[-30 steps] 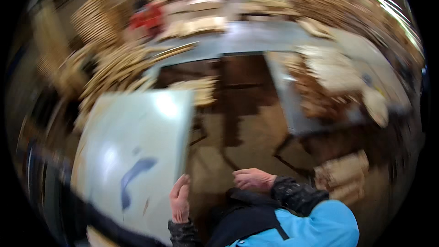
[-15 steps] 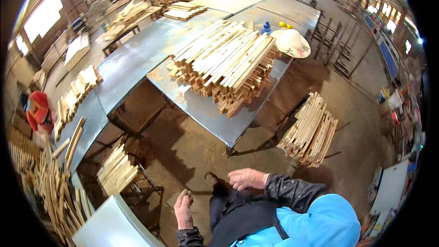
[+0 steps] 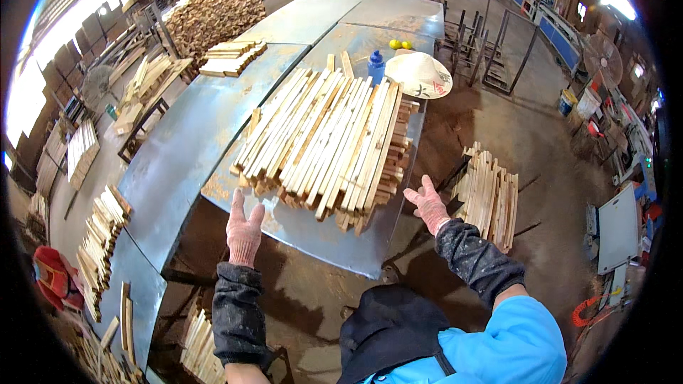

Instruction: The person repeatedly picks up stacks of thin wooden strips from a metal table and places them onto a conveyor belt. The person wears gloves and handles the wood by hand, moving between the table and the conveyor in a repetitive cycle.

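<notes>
A large layered stack of light wooden strips (image 3: 324, 139) lies on the metal-topped table (image 3: 320, 245), its ends facing me. Near the stack's left front corner, my gloved left hand (image 3: 244, 231) is held out with fingers apart and nothing in it. My right hand (image 3: 428, 206), also gloved, reaches forward to the right of the table with its fingers spread and its palm bare of any object. Neither hand visibly touches the wood. Close to the right hand stands a smaller bundle of wooden strips (image 3: 486, 199), beyond the table's right edge.
A blue bottle (image 3: 376, 67) and a pale conical hat (image 3: 418, 75) sit behind the stack, with yellow round items (image 3: 400, 44) beyond. More strips (image 3: 102, 249) lie on the left table, near a person in red (image 3: 55, 277). Metal racks (image 3: 509, 53) stand at right.
I have come closer to the table and the big stack. Both hands, which were drawn back near my body, now stretch forward with fingers spread.
</notes>
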Tool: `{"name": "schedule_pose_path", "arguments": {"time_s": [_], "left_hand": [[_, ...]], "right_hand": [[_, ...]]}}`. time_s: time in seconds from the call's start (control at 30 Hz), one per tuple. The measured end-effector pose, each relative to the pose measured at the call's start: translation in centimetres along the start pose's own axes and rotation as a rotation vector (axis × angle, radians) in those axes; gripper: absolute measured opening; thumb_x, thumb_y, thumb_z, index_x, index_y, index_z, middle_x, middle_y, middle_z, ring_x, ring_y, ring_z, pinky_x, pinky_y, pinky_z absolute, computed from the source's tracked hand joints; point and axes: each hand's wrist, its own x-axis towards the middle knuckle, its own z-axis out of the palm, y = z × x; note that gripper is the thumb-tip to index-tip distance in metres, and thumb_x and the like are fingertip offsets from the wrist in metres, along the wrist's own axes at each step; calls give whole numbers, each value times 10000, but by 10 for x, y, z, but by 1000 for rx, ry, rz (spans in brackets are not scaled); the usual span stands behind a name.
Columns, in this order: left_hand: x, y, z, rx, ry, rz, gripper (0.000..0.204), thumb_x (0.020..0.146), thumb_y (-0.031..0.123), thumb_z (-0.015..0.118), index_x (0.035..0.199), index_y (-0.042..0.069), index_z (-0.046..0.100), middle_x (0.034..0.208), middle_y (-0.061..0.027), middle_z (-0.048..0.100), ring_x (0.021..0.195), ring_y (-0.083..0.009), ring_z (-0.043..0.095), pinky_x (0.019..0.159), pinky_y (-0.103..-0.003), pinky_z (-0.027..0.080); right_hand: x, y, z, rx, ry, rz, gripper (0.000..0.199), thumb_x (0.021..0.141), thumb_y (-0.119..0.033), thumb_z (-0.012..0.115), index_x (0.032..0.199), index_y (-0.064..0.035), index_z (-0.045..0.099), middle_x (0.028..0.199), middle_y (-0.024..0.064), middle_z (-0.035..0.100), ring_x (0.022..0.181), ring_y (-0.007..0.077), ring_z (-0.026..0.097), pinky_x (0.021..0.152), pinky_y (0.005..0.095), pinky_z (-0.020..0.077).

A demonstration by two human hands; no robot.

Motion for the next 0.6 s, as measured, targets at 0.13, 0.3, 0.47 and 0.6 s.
{"name": "schedule_pose_path", "arguments": {"time_s": [0.13, 0.3, 0.47, 0.6], "left_hand": [[93, 26, 27, 485, 18, -26, 972, 935, 463, 765, 1670, -7, 339, 1623, -286, 489, 1498, -474, 459, 1223, -489, 393], [200, 9, 70, 854, -19, -103, 1016, 968, 596, 662, 1696, 3, 274, 1697, -273, 391, 1587, -444, 333, 1316, -514, 231], [272, -8, 94, 826, -37, -240, 884, 993, 596, 610, 1628, 8, 427, 1638, -277, 476, 1520, -421, 452, 1255, -484, 358], [296, -10, 103, 920, -175, -134, 670, 1016, 545, 606, 1394, -8, 628, 1425, -306, 635, 1301, -479, 617, 1101, -504, 498]], "right_hand": [[59, -18, 7, 25, -23, -176, 1077, 972, -417, 798, 1733, -16, 150, 1732, 279, 328, 1608, 352, 333, 1291, 379, 283], [103, -22, 7, -100, 34, -230, 1089, 974, -464, 761, 1722, 21, 136, 1771, 272, 235, 1645, 374, 239, 1331, 397, 213], [107, -34, 11, -102, -41, -176, 1085, 968, -464, 759, 1715, 31, 148, 1741, 296, 292, 1620, 389, 300, 1310, 414, 264], [108, -42, 19, -121, -114, -123, 1133, 941, -471, 802, 1722, 9, 137, 1732, 308, 299, 1601, 416, 334, 1293, 432, 303]]}}
